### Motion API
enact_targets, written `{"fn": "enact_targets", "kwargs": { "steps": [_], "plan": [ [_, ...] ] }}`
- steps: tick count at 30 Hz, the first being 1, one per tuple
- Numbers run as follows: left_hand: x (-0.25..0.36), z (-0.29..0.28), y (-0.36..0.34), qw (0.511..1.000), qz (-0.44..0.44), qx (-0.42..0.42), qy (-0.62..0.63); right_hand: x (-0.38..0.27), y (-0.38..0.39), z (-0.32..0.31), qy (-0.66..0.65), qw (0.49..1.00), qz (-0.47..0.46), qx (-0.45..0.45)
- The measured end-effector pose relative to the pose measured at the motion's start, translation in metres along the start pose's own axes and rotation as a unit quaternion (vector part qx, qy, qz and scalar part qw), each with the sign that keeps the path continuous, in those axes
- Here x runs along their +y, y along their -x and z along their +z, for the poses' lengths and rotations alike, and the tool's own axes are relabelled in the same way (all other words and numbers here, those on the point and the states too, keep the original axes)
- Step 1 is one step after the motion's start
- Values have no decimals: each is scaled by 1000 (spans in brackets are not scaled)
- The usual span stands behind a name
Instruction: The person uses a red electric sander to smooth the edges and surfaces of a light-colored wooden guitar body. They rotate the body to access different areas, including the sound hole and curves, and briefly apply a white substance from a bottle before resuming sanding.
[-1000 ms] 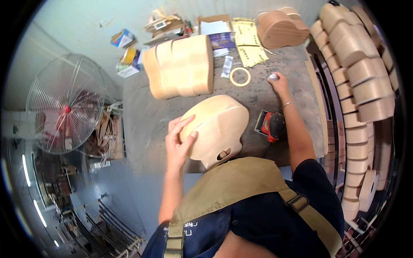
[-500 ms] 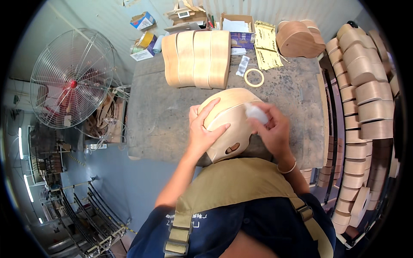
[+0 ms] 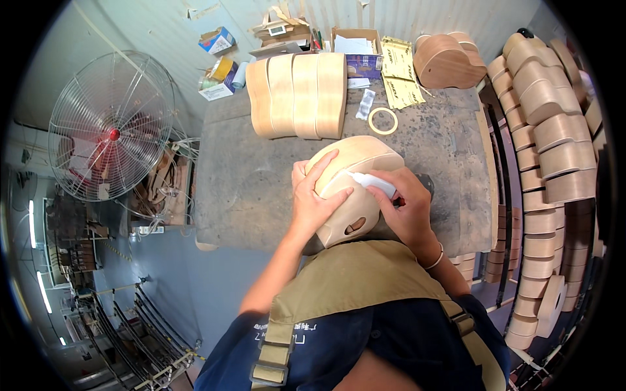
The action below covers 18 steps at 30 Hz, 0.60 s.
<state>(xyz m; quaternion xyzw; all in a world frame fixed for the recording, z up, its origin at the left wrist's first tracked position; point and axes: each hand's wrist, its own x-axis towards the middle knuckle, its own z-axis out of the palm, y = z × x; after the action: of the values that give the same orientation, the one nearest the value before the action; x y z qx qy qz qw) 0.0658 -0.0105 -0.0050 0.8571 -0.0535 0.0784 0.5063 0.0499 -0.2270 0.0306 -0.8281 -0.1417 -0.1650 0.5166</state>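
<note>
The wooden instrument body (image 3: pixel 355 197), tilted over the near side of the desk (image 3: pixel 248 176), seems light, stiff and easily dented, best held across its curved rim, where the left hand (image 3: pixel 312 203) clasps it while the right hand (image 3: pixel 412 210) pinches a probably squeezable white bottle (image 3: pixel 381 186).

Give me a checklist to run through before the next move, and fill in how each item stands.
1. Left hand steadying the pale wooden, rounded instrument body: ok, thumb and fingers spread over its edge.
2. Right hand gripping the small white plastic bottle: ok.
3. Slim white nozzle touching the body: cannot tell, it points at the edge line but any gap is too small to see.
4. Liquid coming out: cannot tell, none can be made out.
5. Rounded black tool clear of the right hand: cannot tell, the hand partly hides it.
6. Flat yellow sheets clear of both hands: ok, lying beyond them.
</note>
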Motion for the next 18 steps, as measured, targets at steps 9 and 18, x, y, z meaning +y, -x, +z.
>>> {"fn": "enact_targets", "kwargs": {
  "steps": [9, 18],
  "plan": [
    [-1, 1, 0, 1000, -1, -1, 3, -4, -2, -2, 14, 1000, -25, 3],
    [-2, 0, 0, 1000, -3, -2, -11, -7, -2, -1, 5, 1000, -29, 7]
  ]
}}
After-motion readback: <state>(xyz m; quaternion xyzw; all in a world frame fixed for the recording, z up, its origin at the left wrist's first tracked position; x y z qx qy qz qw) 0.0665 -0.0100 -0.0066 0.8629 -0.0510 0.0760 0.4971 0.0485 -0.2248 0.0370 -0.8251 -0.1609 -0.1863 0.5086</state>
